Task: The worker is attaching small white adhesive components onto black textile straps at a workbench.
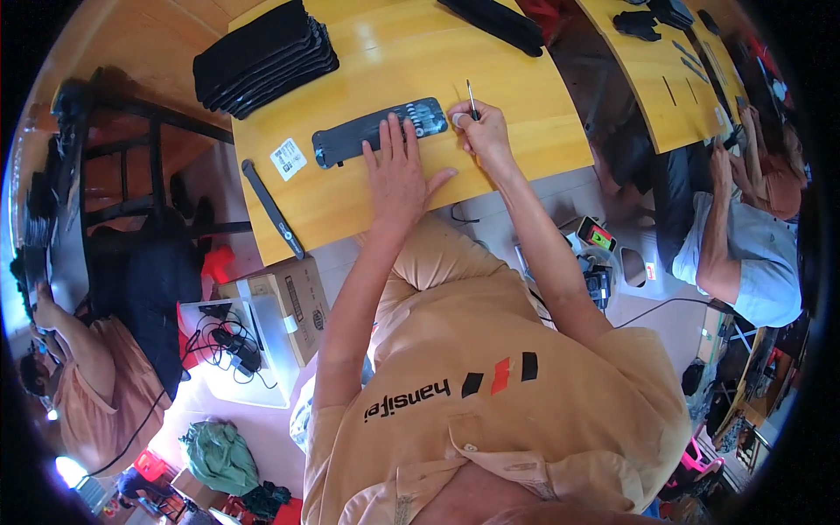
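Note:
A long, flat dark packet [350, 143] with a printed, glossy right end lies across the yellow table in front of me. My left hand [396, 166] rests flat on its middle, fingers stretched out and thumb spread to the right. Just past the packet's right end, my right hand [483, 136] is closed around a slim pointed tool [473, 98] with a dark handle and thin metal tip, pointing away from me. A small whitish round piece [458, 120] shows at its fingertips; whether it is pinched there is hard to make out.
A white label sheet [287, 158] and a dark narrow strip [273, 210] lie at the table's left. Behind them rises a stack of black flat packets [262, 61]. Another black bundle [494, 24] lies at the far edge. People work on both sides; a cardboard box [297, 302] stands below left.

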